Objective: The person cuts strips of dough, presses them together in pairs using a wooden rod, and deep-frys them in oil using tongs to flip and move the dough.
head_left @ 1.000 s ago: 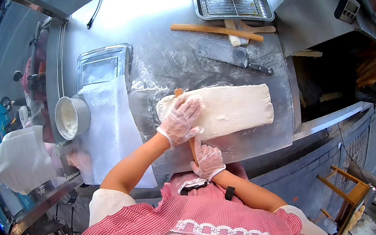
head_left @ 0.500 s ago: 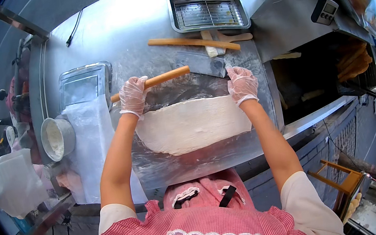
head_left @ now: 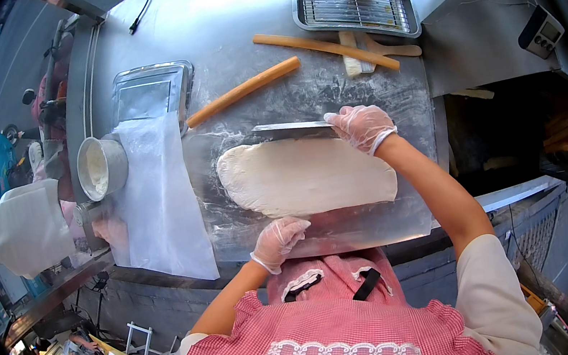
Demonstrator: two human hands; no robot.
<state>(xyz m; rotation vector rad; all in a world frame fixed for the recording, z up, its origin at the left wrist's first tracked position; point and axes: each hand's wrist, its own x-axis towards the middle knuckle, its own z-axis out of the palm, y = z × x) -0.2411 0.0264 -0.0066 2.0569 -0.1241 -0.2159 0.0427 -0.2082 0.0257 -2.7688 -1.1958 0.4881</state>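
A flat, oblong sheet of pale dough (head_left: 309, 174) lies on the metal worktop in front of me. In my right hand (head_left: 364, 126), gloved in clear plastic, is a dough knife (head_left: 291, 126) with a broad metal blade. Its blade appears nearly edge-on along the dough's far edge; whether it touches the dough I cannot tell. My left hand (head_left: 281, 242), gloved too, rests with curled fingers at the worktop's near edge, just below the dough, with nothing visible in it. A wooden rolling pin (head_left: 243, 92) lies beyond the dough, touched by neither hand.
Farther back lie a second wooden rod (head_left: 324, 51), a brush (head_left: 358, 64) and a racked metal tray (head_left: 359, 29). At left are a flour bowl (head_left: 103, 168), a lidded metal tray (head_left: 151, 71) and a plastic sheet (head_left: 159, 195). A dark fryer-like opening (head_left: 504, 139) sits right.
My left hand has let go of the rolling pin and come down to the near edge. My right hand has lifted and turned the knife that lay flat, bringing it to the dough's far edge.
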